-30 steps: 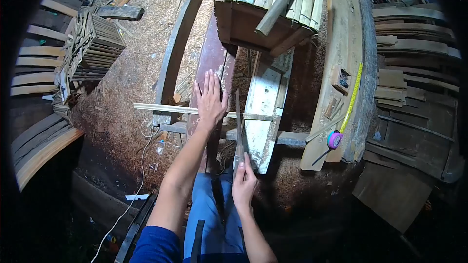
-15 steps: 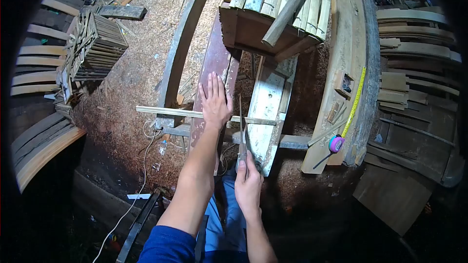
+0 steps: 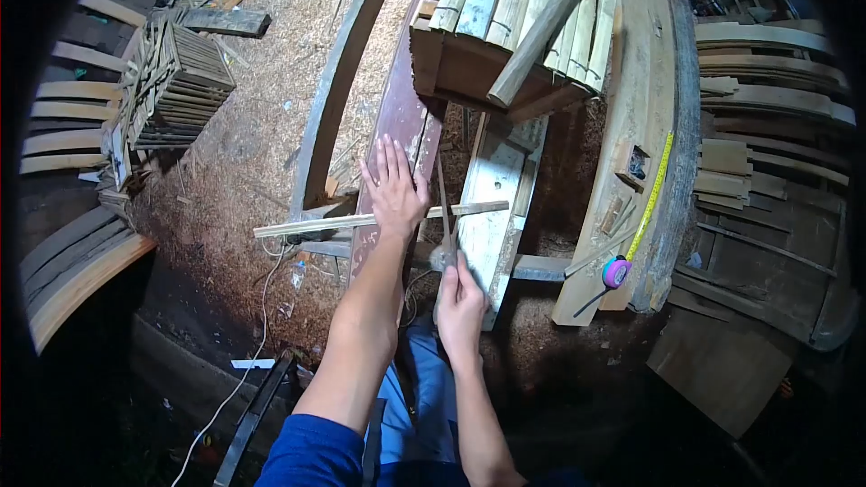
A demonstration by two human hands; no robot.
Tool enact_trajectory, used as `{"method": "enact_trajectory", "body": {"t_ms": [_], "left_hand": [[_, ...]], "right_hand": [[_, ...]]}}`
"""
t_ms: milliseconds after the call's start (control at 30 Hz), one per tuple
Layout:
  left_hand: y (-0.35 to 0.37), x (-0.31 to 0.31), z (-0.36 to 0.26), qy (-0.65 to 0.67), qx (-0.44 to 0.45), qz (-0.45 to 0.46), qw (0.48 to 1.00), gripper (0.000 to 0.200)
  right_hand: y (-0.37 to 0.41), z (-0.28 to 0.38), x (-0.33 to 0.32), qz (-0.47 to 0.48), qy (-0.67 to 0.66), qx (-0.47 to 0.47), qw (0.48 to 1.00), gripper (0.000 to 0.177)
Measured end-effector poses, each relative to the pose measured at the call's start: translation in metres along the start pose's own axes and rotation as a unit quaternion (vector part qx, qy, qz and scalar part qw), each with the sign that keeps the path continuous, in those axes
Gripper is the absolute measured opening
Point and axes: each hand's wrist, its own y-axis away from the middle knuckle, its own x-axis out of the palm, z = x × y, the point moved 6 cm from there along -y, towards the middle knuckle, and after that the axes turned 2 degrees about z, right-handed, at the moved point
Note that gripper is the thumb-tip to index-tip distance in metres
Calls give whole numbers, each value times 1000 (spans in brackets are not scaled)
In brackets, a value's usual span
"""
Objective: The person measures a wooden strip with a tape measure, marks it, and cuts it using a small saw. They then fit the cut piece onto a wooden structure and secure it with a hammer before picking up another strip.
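Note:
My left hand lies flat with fingers stretched forward on a reddish-brown board. Its palm presses down on a thin wooden strip, which crosses the board at a slight slant, right end higher in view. My right hand is closed around the handle of a handsaw. The narrow blade points away from me and meets the strip just right of my left hand. Past the blade, the strip's end reaches over a pale, paint-smeared plank. Whether the teeth have cut into the strip is too small to tell.
Ahead stands a wooden box topped with slats, a hammer lying on it. On the right beam are a yellow tape measure and a small wooden block. Bundled strips and curved wood pieces sit left.
The strip has tilted, its right end moving farther from me and its left end nearer. My right hand and the saw have shifted slightly; my left hand stays pressed on the strip.

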Motion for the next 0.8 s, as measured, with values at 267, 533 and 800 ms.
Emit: {"method": "enact_trajectory", "body": {"t_ms": [267, 533, 800], "left_hand": [[6, 2, -1, -6, 22, 17, 1000, 74], [4, -2, -4, 0, 29, 7, 1000, 70], [-4, -3, -4, -14, 25, 2, 1000, 69]], "right_hand": [[30, 35, -29, 20, 90, -45, 995, 43], [-12, 40, 0, -8, 99, -71, 992, 40], [-34, 41, 13, -8, 110, -85, 990, 42]]}}
